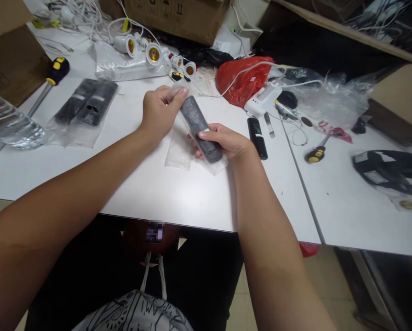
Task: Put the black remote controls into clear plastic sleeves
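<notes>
Over the table, my right hand (223, 140) grips a long black device with rounded ends (201, 126) inside a clear plastic bag; its exact kind I cannot make out. The thumb lies across a pale label on it. At the bag's upper end, my left hand (163, 108) is closed in a pinch on the clear plastic bag (179, 88). A flat clear bag (179, 149) lies on the table below the hands. To the right lies a similar black device (257, 138) with a white label and no bag. Two bagged black devices (88, 101) lie to the left.
Screwdrivers lie at the left (56, 73) and right (318, 154). White lamp sockets (153, 54) with cables, a red plastic bag (240, 80) and a white power strip (263, 100) stand behind. Cardboard boxes (181, 18) line the back. A bottle (9, 122) lies far left.
</notes>
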Motion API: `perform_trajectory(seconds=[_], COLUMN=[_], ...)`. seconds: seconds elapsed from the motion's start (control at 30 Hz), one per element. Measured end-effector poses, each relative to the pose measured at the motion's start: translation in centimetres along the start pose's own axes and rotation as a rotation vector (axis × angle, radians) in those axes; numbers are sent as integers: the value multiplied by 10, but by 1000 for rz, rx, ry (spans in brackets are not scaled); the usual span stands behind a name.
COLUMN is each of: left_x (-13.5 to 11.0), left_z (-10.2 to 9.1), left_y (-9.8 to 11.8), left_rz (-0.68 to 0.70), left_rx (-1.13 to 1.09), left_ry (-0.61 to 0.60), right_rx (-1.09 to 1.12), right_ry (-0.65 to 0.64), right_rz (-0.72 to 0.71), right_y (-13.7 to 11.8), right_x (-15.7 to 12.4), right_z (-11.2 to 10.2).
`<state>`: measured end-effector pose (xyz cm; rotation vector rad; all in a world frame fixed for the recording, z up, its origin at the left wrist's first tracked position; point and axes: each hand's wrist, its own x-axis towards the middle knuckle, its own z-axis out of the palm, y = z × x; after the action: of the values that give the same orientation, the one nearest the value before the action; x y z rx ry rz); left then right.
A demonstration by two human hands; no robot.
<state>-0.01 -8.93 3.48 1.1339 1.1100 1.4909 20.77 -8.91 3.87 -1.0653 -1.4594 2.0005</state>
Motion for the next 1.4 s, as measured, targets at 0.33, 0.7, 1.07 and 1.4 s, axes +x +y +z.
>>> perform_trajectory(seconds=[0.33, 0.7, 1.07, 1.4], left_x=[8, 3, 4, 2], left_z=[-2, -2, -3, -3], left_y=[-7, -13, -12, -11], left_rz=[232, 170, 163, 225], left_rx=[10, 139, 215, 152], left_ry=[64, 44, 59, 105], right_rx=[23, 33, 7, 25], right_ry=[-59, -30, -4, -19], right_rz=[96, 48, 55, 51], right_y=[-4, 1, -2, 0], right_x=[-2, 1, 0, 0], right_z=[-1, -4, -2, -3])
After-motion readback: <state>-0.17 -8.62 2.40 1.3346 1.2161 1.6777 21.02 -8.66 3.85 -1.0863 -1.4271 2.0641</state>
